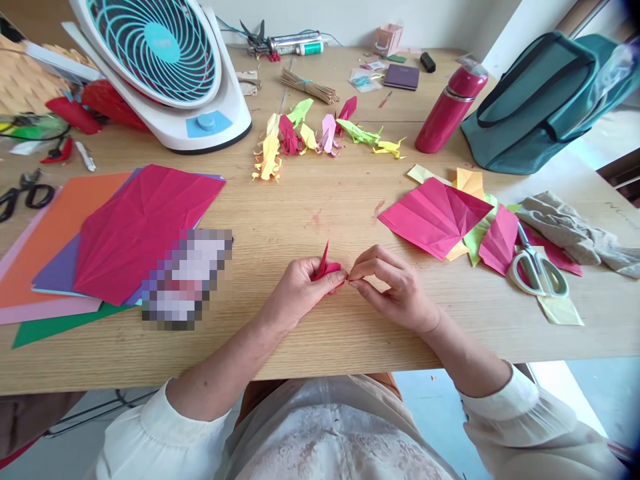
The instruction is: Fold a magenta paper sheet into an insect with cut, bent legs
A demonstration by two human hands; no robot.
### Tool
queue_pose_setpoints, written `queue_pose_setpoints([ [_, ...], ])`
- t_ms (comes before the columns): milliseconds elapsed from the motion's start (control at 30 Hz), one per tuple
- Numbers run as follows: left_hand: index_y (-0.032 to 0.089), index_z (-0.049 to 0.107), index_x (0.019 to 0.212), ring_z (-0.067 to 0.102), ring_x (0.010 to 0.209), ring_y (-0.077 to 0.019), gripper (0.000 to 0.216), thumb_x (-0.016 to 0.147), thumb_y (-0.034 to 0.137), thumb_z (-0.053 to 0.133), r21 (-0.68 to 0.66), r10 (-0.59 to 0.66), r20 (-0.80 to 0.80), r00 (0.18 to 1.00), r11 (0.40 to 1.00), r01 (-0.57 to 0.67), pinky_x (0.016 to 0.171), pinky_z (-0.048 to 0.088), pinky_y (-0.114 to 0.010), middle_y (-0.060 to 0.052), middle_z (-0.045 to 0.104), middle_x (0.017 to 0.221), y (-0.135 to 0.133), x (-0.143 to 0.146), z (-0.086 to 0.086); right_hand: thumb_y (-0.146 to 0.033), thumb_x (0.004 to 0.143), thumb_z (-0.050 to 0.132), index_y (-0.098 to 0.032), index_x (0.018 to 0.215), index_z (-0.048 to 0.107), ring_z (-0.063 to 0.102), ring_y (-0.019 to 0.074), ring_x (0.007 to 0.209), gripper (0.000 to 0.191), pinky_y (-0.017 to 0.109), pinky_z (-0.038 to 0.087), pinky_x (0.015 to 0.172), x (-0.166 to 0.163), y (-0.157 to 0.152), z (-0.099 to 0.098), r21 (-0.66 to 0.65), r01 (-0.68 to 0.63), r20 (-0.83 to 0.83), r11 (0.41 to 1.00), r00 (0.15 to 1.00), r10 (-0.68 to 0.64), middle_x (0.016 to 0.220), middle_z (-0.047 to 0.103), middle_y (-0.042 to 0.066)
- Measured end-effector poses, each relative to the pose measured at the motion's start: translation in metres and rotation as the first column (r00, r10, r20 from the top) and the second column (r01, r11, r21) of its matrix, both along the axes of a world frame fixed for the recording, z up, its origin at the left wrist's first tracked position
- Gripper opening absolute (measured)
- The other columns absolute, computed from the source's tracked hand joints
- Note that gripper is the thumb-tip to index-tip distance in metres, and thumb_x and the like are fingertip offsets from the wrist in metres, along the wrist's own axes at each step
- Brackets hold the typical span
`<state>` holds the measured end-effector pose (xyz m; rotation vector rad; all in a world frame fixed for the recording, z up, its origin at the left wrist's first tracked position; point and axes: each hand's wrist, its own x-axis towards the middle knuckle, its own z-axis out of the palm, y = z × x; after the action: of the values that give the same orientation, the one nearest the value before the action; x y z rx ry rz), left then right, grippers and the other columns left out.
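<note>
Between my hands, just above the front part of the table, is a small folded piece of red origami paper (328, 269) with one narrow point standing up. My left hand (299, 288) is closed around it, thumb laid along its side. The fingertips of my right hand (393, 285) are pinched together at the paper's right end; what exactly they grip is too small to make out. Creased red paper (150, 230) lies on coloured sheets to the left. Another creased red sheet (435, 217) lies to the right among paper scraps.
Finished origami figures (327, 133) stand in a group farther back. A white fan (210, 123) is at back left, a red bottle (445, 113) and teal bag (525, 107) at back right. Scissors (537, 270) rest on scraps at right. A blurred-out rectangle (187, 280) lies left.
</note>
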<state>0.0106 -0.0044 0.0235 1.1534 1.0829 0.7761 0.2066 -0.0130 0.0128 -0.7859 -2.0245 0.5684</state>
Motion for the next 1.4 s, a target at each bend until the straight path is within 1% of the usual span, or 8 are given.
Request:
queue_pose_setpoints([
  [100, 0.014, 0.063, 0.071, 0.045, 0.063, -0.0099, 0.026, 0.077, 0.037, 0.074, 0.084, 0.010, -0.035, 0.999, 0.996, -0.007, 0.062, 0.036, -0.024, 0.003, 0.053, 0.064, -0.001, -0.001, -0.002, -0.018, 0.093, 0.062, -0.021, 0.089, 0.062, 0.061, 0.0157, 0.080, 0.006, 0.031, 0.049, 0.073, -0.005, -0.003, -0.003, -0.291, 0.006, -0.110, 0.957, 0.993, -0.040, 0.085, 0.063, 0.003],
  [233, 0.015, 0.067, 0.079, 0.049, 0.068, -0.0115, 0.021, 0.082, 0.035, 0.069, 0.206, 0.005, -0.104, 0.995, 0.978, 0.017, 0.066, 0.040, -0.024, 0.001, 0.058, 0.070, -0.002, -0.002, -0.001, -0.031, 0.092, 0.068, -0.021, 0.085, 0.061, 0.057, 0.0131, 0.071, 0.014, 0.028, 0.046, 0.065, -0.009, -0.002, -0.009, -0.598, -0.079, -0.286, 0.798, 0.951, -0.120, 0.078, 0.062, 0.000],
  [333, 0.016, 0.066, 0.080, 0.048, 0.067, -0.0111, 0.015, 0.084, 0.031, 0.067, 0.296, 0.026, -0.167, 0.986, 0.955, 0.025, 0.065, 0.039, -0.023, 0.002, 0.056, 0.069, -0.004, -0.001, -0.001, -0.041, 0.086, 0.074, -0.020, 0.081, 0.060, 0.054, 0.0127, 0.068, 0.026, 0.027, 0.044, 0.062, -0.011, 0.000, -0.010, -0.667, -0.139, -0.361, 0.732, 0.920, -0.154, 0.073, 0.061, 0.000],
  [533, 0.017, 0.066, 0.079, 0.048, 0.065, -0.0111, 0.014, 0.084, 0.030, 0.067, 0.345, 0.060, -0.205, 0.977, 0.938, 0.015, 0.063, 0.039, -0.022, 0.002, 0.056, 0.069, -0.005, 0.001, -0.003, -0.045, 0.079, 0.080, -0.021, 0.083, 0.055, 0.053, 0.0123, 0.069, 0.035, 0.028, 0.045, 0.066, -0.013, 0.004, -0.008, -0.710, -0.213, -0.438, 0.671, 0.880, -0.183, 0.076, 0.058, -0.001],
  [700, 0.017, 0.065, 0.081, 0.052, 0.067, -0.0114, 0.016, 0.086, 0.032, 0.067, 0.355, 0.059, -0.227, 0.972, 0.934, 0.026, 0.066, 0.041, -0.022, 0.002, 0.061, 0.072, -0.006, 0.004, -0.006, -0.041, 0.082, 0.078, -0.024, 0.092, 0.051, 0.051, 0.0133, 0.072, 0.034, 0.027, 0.044, 0.066, -0.012, 0.002, -0.011, -0.671, -0.225, -0.472, 0.707, 0.864, -0.173, 0.080, 0.055, -0.002],
  [967, 0.017, 0.064, 0.080, 0.052, 0.067, -0.0120, 0.013, 0.087, 0.028, 0.065, 0.449, 0.077, -0.300, 0.951, 0.891, 0.070, 0.069, 0.042, -0.024, 0.001, 0.060, 0.072, -0.006, 0.006, -0.004, -0.036, 0.091, 0.067, -0.025, 0.107, 0.056, 0.046, 0.0139, 0.072, 0.022, 0.027, 0.042, 0.068, -0.011, 0.000, -0.008, -0.619, -0.212, -0.444, 0.757, 0.888, -0.115, 0.078, 0.050, -0.003],
  [1200, 0.019, 0.061, 0.078, 0.052, 0.068, -0.0122, 0.016, 0.090, 0.029, 0.064, 0.532, 0.161, -0.307, 0.938, 0.846, 0.029, 0.069, 0.041, -0.024, 0.001, 0.060, 0.075, -0.008, 0.007, -0.007, -0.043, 0.094, 0.063, -0.024, 0.108, 0.052, 0.049, 0.0139, 0.074, 0.026, 0.029, 0.044, 0.071, -0.015, 0.001, -0.009, -0.609, -0.227, -0.435, 0.760, 0.897, -0.080, 0.082, 0.050, -0.002],
  [1400, 0.018, 0.061, 0.079, 0.050, 0.067, -0.0128, 0.021, 0.089, 0.036, 0.065, 0.414, 0.170, -0.249, 0.953, 0.909, -0.054, 0.067, 0.040, -0.024, 0.001, 0.058, 0.071, -0.010, 0.013, -0.012, -0.041, 0.097, 0.059, -0.025, 0.103, 0.046, 0.044, 0.0133, 0.070, 0.021, 0.026, 0.041, 0.060, -0.020, -0.006, -0.015, -0.535, -0.076, -0.397, 0.841, 0.902, -0.171, 0.082, 0.047, -0.001],
])
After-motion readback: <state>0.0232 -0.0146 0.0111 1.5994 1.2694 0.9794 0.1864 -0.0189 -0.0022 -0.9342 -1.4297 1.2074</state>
